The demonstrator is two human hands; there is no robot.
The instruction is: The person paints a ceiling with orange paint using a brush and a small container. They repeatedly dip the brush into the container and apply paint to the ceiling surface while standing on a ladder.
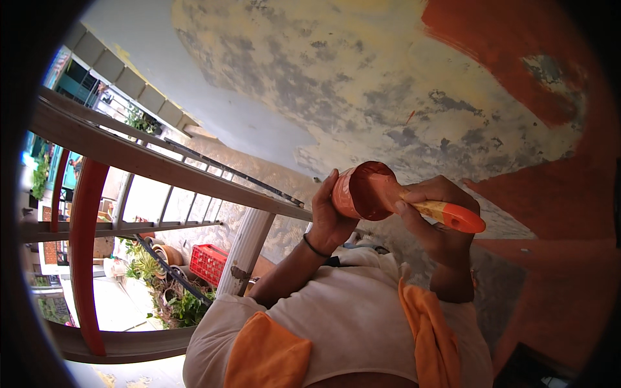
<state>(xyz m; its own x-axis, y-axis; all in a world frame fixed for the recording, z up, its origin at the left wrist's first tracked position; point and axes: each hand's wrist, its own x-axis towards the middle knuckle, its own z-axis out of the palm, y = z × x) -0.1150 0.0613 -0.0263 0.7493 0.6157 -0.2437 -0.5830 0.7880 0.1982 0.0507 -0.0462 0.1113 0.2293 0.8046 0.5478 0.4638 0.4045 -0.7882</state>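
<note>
My left hand [326, 216] grips a small cylindrical can [349, 194] smeared with orange-red paint, held tilted at chest height. My right hand [436, 236] is closed on a paintbrush [469, 216] with a yellow and orange handle, its head dipped inside the can, where the bristles are hidden. Above the can is a patchy, scraped wall [401, 90] with red-orange paint [592, 194] along its right side.
Railings [90, 129] run along the left, with red-painted bars [87, 252] and a pale post [246, 242]. Beyond them sit a red plastic crate [208, 265], potted plants [181, 304] and buildings. A dark object [530, 368] lies at the lower right.
</note>
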